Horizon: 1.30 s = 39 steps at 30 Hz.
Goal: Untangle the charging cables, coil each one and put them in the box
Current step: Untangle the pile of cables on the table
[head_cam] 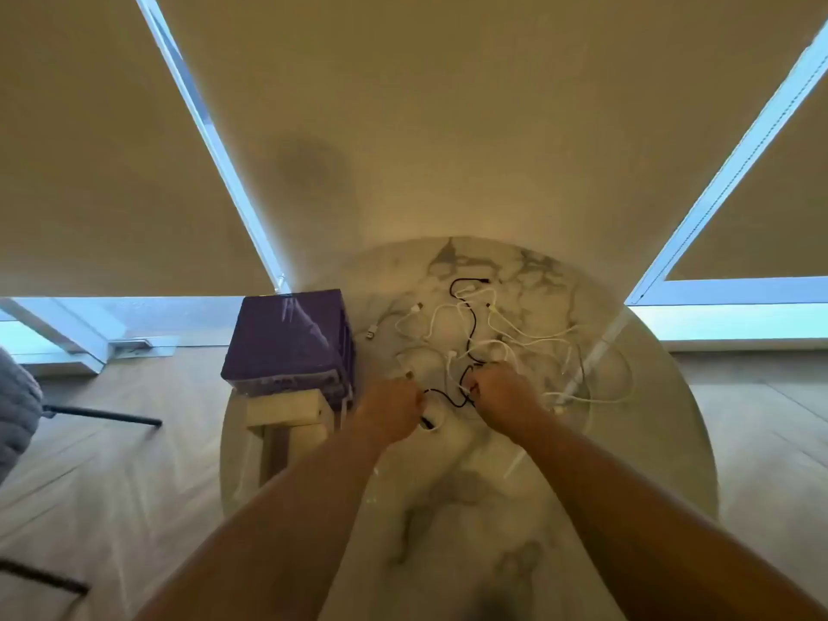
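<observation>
Left of the cables (493, 338), purple box (286, 338).

A home living room, it seems: a round marble desk (582, 508) stands on herringbone wood flooring (134, 486), with drawn beige roller blinds (403, 127) over floor-level windows behind the desk.

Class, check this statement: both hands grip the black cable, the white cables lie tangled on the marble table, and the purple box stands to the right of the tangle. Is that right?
Not quite. The head view shows the purple box to the left of the tangle, not the right. The rest stands: the left hand and right hand grip the black cable, and the white cables lie tangled on the marble table.
</observation>
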Each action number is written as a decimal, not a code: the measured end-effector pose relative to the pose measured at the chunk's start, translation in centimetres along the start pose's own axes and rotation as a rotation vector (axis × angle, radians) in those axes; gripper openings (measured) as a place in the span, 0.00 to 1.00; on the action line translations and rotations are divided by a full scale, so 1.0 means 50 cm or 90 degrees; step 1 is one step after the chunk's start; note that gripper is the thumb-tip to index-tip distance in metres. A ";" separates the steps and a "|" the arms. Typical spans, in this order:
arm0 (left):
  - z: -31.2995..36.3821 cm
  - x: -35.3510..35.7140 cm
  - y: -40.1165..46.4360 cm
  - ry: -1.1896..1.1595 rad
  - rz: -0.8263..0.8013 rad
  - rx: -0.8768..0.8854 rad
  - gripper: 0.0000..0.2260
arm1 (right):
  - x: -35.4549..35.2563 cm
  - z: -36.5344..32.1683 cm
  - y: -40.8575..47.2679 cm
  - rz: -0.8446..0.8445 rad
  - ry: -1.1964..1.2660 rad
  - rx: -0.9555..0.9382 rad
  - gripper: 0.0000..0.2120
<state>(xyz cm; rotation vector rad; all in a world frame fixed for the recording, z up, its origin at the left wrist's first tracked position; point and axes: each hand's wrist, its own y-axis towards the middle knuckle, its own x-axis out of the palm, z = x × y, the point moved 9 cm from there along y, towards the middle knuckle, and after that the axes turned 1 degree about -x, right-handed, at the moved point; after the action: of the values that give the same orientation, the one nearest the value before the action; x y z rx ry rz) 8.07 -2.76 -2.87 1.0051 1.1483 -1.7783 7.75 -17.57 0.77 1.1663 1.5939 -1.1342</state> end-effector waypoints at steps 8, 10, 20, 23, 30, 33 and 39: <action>0.020 0.065 -0.017 -0.044 0.007 -0.003 0.14 | 0.061 0.043 -0.018 -0.017 -0.006 0.058 0.13; 0.033 0.067 -0.020 -0.085 0.002 0.005 0.14 | 0.074 0.055 -0.026 -0.031 0.018 0.076 0.13; 0.121 -0.009 -0.008 -0.184 0.080 0.042 0.19 | 0.042 0.088 -0.081 0.064 0.168 0.155 0.12; 0.155 -0.053 0.011 -0.162 0.116 0.077 0.19 | -0.025 0.089 -0.097 0.176 0.202 0.177 0.11; 0.180 -0.151 0.030 -0.131 0.218 0.101 0.14 | -0.187 0.092 -0.094 0.342 0.384 0.130 0.07; 0.170 -0.191 0.022 -0.153 0.223 0.075 0.15 | -0.266 0.099 -0.099 0.405 0.480 0.099 0.04; 0.166 -0.262 -0.017 -0.511 0.208 0.070 0.11 | -0.302 0.121 -0.109 0.394 0.554 0.117 0.08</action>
<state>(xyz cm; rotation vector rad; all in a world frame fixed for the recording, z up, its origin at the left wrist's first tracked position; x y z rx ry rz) 10.67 -7.85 11.58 0.4119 0.3638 -1.7258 6.42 -27.50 14.71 2.2775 1.5233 -0.3576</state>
